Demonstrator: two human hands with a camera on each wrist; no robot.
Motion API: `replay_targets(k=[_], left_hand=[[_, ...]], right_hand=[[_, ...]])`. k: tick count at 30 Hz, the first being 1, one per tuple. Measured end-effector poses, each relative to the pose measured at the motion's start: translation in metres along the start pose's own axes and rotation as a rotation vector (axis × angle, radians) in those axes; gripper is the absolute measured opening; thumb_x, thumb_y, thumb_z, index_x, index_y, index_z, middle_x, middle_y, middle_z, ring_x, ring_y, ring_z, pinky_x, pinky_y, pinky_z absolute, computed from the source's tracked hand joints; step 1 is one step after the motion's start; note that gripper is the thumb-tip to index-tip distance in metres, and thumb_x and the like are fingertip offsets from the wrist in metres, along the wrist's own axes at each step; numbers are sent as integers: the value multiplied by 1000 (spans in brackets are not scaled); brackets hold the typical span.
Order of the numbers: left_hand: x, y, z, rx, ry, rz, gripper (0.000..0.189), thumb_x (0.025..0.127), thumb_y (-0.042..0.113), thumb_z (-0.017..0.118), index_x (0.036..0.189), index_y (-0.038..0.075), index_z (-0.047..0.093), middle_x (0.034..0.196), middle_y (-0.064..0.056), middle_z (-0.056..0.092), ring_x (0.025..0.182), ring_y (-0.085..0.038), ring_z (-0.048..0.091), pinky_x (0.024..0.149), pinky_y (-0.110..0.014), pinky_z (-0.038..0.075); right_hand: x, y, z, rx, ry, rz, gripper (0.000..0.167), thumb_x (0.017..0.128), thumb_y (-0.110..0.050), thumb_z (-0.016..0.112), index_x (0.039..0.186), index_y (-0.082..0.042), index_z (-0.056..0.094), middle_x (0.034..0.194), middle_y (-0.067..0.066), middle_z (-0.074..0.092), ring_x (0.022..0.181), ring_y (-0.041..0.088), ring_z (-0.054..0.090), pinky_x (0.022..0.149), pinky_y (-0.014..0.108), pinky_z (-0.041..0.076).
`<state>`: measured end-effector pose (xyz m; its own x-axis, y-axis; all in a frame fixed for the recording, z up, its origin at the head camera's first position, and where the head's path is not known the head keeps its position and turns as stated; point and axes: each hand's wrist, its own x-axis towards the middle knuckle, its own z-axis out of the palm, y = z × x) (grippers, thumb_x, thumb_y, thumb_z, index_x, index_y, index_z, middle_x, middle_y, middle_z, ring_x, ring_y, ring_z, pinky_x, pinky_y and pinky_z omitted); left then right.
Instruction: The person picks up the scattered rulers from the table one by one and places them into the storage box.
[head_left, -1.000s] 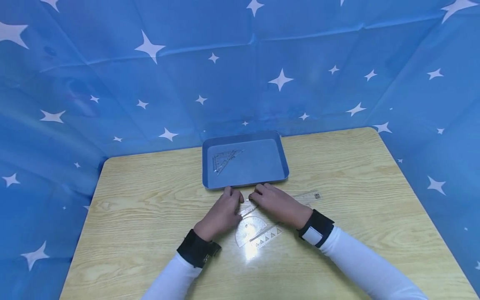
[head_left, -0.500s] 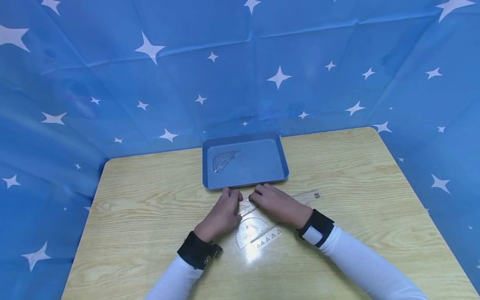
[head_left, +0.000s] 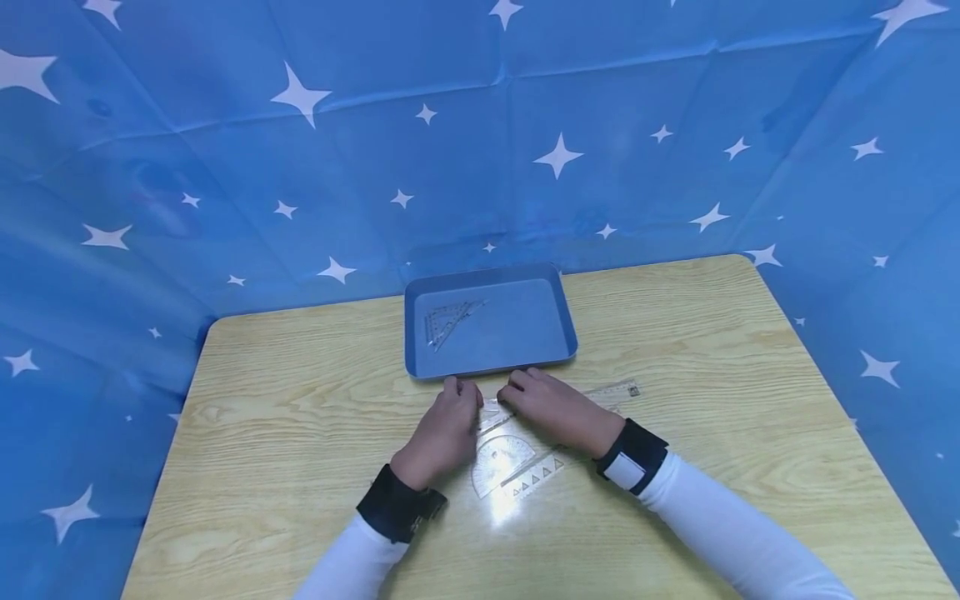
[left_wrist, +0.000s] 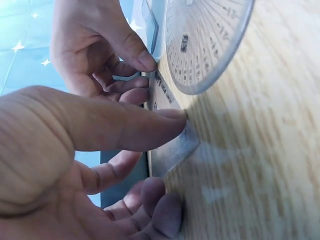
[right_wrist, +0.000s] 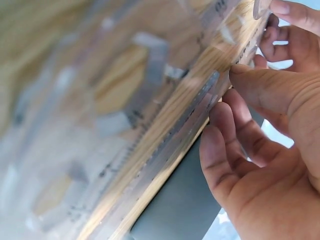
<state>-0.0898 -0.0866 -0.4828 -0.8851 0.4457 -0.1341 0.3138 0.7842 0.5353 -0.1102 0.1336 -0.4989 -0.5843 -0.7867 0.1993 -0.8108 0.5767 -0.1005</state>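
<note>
In the head view a clear ruler lies just in front of the blue tray, its middle covered by my right hand. That hand pinches it between thumb and fingers. Nearer its left end, my left hand holds it too; in the left wrist view the thumb overlaps the ruler, with the index finger behind its edge. A clear protractor lies flat below the hands. Against it lies a clear template ruler with triangular cutouts; larger cutouts show blurred in the right wrist view.
The blue tray stands at the table's back edge with clear set squares at its left side. A wood-grain table spreads around. Blue star-patterned cloth hangs behind and at both sides.
My left hand has drawn slightly down and left, and its thumb has tucked in out of the head view. The right hand has stayed in place, as have the tray and protractor.
</note>
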Motion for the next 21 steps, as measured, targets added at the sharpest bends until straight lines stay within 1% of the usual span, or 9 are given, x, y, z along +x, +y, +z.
replay_targets(k=[2,5,8,12,15,18,21], left_hand=[[1,-1,-1,-38,-16,-9,45,71,-19,60,109,3,53,105,-14,40,86,-26,48,72,-34,46],[3,-3,-1,-110,-37,-27,52,66,-21,60,111,3,52,108,-14,38,90,-28,49,73,-32,45],[3,-6,-1,-152,-42,-33,54,65,-20,61,113,3,51,108,-14,37,93,-29,49,77,-34,45],[3,-9,1,-162,-35,-26,54,65,-19,62,114,2,50,108,-14,36,95,-28,48,79,-36,46],[3,-10,2,-163,-28,-25,57,66,-18,65,118,2,50,110,-14,36,97,-28,47,81,-36,46],[1,-10,2,-168,-10,-22,62,66,-17,66,124,0,50,112,-14,36,102,-30,47,86,-37,47],[0,-9,3,-162,19,-12,63,65,-16,67,125,-2,54,113,-13,37,105,-30,47,90,-39,48]], right_hand=[[0,0,0,0,-1,1,31,92,2,69,122,-7,66,107,5,61,95,19,57,84,32,53],[0,0,0,4,-6,5,31,93,1,68,122,-7,66,107,5,61,95,19,57,84,32,53],[0,-1,0,15,-11,12,31,92,2,67,122,-7,66,108,5,61,96,19,57,85,32,53],[1,0,1,34,-25,34,33,92,2,67,124,-8,66,109,4,62,97,19,57,86,33,53],[1,0,1,55,-46,53,35,93,2,66,126,-8,65,110,4,62,98,19,57,87,33,53],[2,-1,1,68,-63,67,35,95,2,65,128,-8,64,112,5,61,100,20,58,88,34,53],[1,0,1,70,-62,67,36,95,4,65,129,-7,64,112,6,62,101,21,58,89,34,54]])
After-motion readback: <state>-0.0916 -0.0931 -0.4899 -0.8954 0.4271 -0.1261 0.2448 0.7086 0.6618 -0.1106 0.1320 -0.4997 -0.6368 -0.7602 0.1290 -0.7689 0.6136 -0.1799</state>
